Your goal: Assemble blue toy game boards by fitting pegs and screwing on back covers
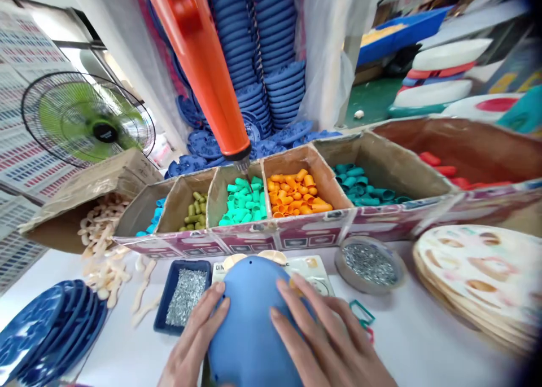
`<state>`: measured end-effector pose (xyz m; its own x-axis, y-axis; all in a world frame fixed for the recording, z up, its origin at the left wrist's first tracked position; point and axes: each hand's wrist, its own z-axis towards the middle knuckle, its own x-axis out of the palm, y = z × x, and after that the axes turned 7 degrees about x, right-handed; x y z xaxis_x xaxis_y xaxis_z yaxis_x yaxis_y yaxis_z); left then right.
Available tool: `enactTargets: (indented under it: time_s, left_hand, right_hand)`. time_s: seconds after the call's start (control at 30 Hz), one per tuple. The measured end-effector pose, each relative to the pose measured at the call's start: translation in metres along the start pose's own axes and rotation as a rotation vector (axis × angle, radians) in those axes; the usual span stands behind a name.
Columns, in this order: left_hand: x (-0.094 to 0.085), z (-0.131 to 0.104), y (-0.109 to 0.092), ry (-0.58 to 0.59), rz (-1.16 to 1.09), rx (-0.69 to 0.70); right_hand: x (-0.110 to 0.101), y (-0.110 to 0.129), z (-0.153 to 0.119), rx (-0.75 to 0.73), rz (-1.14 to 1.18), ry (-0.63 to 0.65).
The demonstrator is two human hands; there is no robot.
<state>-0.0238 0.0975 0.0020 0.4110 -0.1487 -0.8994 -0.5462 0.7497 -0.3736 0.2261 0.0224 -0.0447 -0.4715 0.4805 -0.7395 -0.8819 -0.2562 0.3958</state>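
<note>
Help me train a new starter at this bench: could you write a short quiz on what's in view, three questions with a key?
1. What colour are the parts in the compartment between the mint pieces and the dark teal pieces?
a) red
b) orange
c) olive

2. True or false: the left hand and the right hand both touch the blue shell.

3. Fill the blank: the round bowl of metal bits stands to the ____ of the shell, from the wearer's side.

Key: 1 b; 2 true; 3 right.
</note>
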Motion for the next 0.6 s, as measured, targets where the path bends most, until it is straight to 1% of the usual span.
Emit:
enactTargets:
  time_s: [0.07, 0.13, 0.2, 0.27, 0.33, 0.4, 0.47, 0.53, 0.6]
  left_hand:
    - [-0.008, 0.002, -0.003, -0.007, 0.080, 0.066]
    - [-0.015, 0.007, -0.005, -0.027, 0.145, 0.117]
    - [-0.020, 0.019, -0.006, -0.044, 0.153, 0.155]
    - [-0.022, 0.038, -0.005, -0.045, 0.112, 0.179]
    - [-0.022, 0.063, -0.001, -0.006, 0.039, 0.206]
    - [-0.019, 0.087, 0.004, 0.076, -0.041, 0.271]
    - [-0.014, 0.106, 0.010, 0.155, -0.092, 0.335]
    - [-0.010, 0.118, 0.014, 0.207, -0.109, 0.366]
    - [-0.008, 0.122, 0.016, 0.238, -0.100, 0.367]
  right_hand:
    - [-0.003, 0.011, 0.016, -0.061, -0.043, 0.059]
    - [-0.006, 0.022, 0.027, -0.071, -0.082, 0.094]
    - [-0.009, 0.031, 0.031, -0.074, -0.122, 0.116]
    - [-0.013, 0.037, 0.031, -0.062, -0.166, 0.157]
    - [-0.016, 0.040, 0.028, -0.041, -0.202, 0.203]
    - [-0.017, 0.041, 0.027, -0.025, -0.216, 0.233]
    - [-0.018, 0.043, 0.028, -0.010, -0.217, 0.259]
    - [-0.019, 0.044, 0.030, 0.010, -0.213, 0.294]
    - [-0.021, 0.045, 0.032, 0.029, -0.207, 0.336]
